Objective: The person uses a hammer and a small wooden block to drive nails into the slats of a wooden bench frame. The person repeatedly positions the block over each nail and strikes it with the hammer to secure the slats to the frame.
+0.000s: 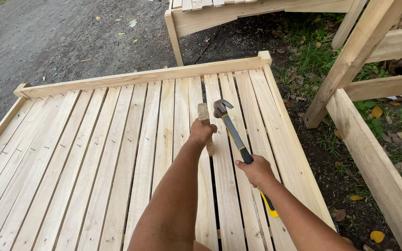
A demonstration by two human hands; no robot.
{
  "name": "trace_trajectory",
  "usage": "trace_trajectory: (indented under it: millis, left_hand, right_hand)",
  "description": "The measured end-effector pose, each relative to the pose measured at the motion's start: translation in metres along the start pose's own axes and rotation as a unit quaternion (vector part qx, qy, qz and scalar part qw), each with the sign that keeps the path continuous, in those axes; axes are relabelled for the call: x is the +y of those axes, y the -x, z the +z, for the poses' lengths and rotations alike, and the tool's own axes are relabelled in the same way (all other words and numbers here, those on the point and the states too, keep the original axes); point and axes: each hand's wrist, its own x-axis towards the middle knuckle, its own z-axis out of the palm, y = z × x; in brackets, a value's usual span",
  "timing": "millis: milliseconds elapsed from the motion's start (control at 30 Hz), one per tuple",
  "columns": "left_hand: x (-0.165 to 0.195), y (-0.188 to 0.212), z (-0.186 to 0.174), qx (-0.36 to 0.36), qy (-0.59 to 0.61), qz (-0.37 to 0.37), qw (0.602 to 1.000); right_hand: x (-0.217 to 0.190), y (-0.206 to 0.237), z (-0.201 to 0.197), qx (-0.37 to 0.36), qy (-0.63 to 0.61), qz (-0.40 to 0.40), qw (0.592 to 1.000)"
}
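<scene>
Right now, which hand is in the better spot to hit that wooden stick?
Probably the right hand. It grips the hammer, whose head sits beside the top of the wooden stick. The left hand is wrapped around the stick, holding it upright on the slats.

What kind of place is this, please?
Probably an outdoor woodworking spot beside a gravel road. A slatted wooden frame stands on bare soil and grass, with more raw timber frames nearby. The right hand holds a hammer; the left hand grips a wood block.
</scene>
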Motion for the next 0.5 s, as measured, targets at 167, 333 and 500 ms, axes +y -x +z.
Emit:
trace_trajectory:
  millis: [167,333,500]
  left_hand:
    - [0.007,0.007,-0.002,-0.002,0.0,0.003,1.0]
    - [0.009,0.012,-0.003,0.006,0.01,-0.001,1.0]
    - [0.008,0.006,-0.002,-0.016,0.064,0.018,0.998]
  right_hand:
    - [-0.052,-0.006,-0.024,0.058,-0.084,-0.142,0.985]
    - [-0.008,-0.014,-0.009,0.039,0.0,-0.074,0.996]
    - [0.042,-0.028,0.013,-0.058,0.076,0.058,0.994]
